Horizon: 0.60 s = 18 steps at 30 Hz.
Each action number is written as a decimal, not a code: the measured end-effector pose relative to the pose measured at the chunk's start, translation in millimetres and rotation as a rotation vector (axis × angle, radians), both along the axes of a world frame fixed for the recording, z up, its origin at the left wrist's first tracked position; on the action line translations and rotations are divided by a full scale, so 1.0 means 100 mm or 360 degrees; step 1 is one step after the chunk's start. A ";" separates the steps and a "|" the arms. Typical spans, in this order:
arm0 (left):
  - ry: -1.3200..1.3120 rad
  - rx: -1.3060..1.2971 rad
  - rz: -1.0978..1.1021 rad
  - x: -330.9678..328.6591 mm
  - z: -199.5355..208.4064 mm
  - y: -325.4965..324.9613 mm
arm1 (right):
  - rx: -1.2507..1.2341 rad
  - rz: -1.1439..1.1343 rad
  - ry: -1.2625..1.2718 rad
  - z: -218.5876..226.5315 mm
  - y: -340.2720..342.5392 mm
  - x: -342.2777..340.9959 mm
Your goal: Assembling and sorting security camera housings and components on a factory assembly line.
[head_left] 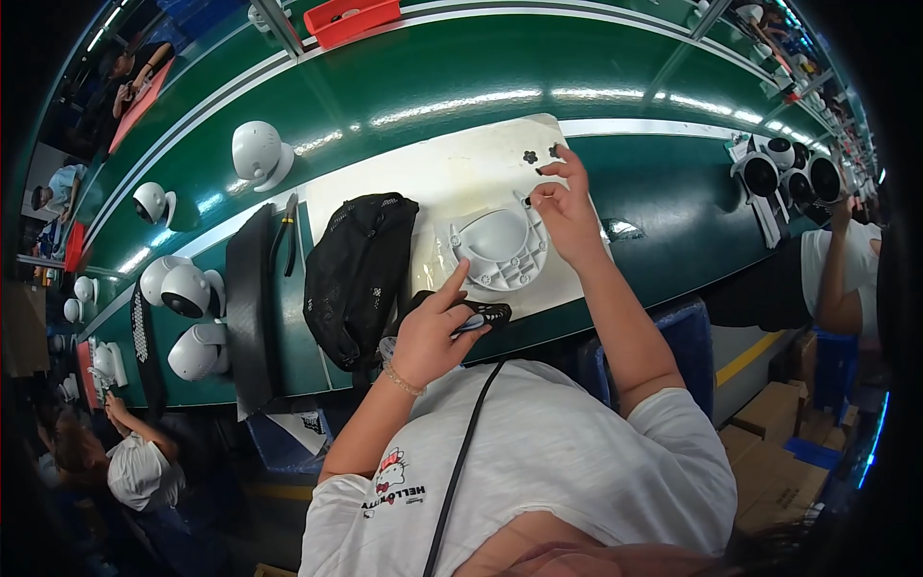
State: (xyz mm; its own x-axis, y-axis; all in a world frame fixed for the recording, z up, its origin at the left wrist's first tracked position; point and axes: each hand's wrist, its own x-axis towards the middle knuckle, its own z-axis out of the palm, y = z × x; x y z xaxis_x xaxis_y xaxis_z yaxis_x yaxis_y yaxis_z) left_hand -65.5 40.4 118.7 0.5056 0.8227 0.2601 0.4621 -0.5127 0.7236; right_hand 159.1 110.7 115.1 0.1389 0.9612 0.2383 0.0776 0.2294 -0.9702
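A round white plastic base (497, 245) with a smooth dished middle and a ribbed, screw-holed rim lies on a pale work mat (452, 154). My left hand (428, 337) is at its near left, index finger stretched onto its edge. The other fingers curl round a pale blue-grey object (469, 325), whose kind is mostly hidden. My right hand (572, 212) hovers at the base's far right rim, thumb and fingers bent around something small and dark that I cannot make out. Just beyond its fingertips lies a small black flower-shaped piece (530, 157), with another partly beside the index finger.
A black mesh bag (356, 269) lies left of the mat, then pliers (286, 236) and a black strip (252, 308). White camera housings (258, 154) stand on the green bench, more at left. Darker-faced units (760, 175) sit far right, near another person's arm (836, 260).
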 end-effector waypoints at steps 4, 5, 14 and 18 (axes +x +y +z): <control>0.0088 0.0006 0.0026 0.00 -0.03 -0.01 | -0.0181 0.0120 -0.0228 0.00 0.02 0.00; 0.0094 0.0016 0.0040 0.00 -0.03 -0.01 | -0.0160 0.0128 -0.0291 0.00 0.02 0.01; 0.0117 0.0061 0.0057 0.00 -0.07 -0.01 | -0.0196 0.0107 -0.0482 0.08 0.03 0.01; 0.0106 0.0067 0.0057 0.00 -0.08 -0.01 | 0.0031 0.0088 -0.0831 0.07 -0.02 0.00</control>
State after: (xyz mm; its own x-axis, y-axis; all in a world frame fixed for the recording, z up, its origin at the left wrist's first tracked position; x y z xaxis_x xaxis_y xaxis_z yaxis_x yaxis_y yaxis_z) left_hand -65.7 39.3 110.9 0.4933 0.8296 0.2616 0.5273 -0.5244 0.6686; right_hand 159.5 109.0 122.3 -0.0542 0.9584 0.2802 0.5371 0.2645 -0.8010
